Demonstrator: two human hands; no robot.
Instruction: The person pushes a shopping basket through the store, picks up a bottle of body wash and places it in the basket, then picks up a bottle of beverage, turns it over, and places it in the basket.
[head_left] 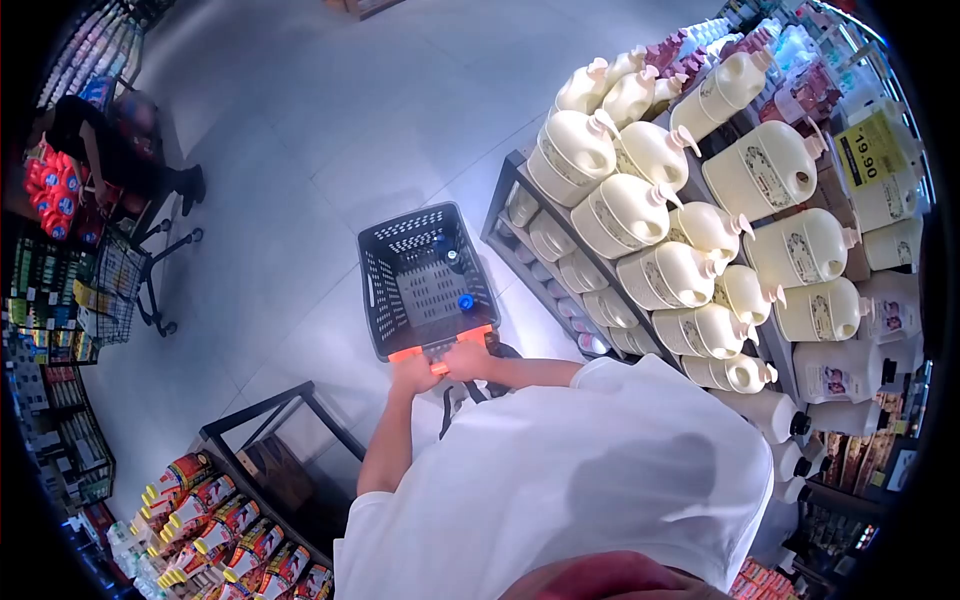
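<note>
My left hand is wrapped round the left part of the orange handle of a dark grey shopping basket. Beside it, my right hand closes on the same handle further right. Inside the basket are a bottle with a blue cap and a dark bottle with a pale cap near the right wall. The basket stands in front of me over the pale floor; what carries it underneath is hidden.
To the right, a display rack carries several cream pump bottles and a yellow price sign. Red packs fill a stand at the lower left. Further left, a person in dark clothes bends beside a wire cart.
</note>
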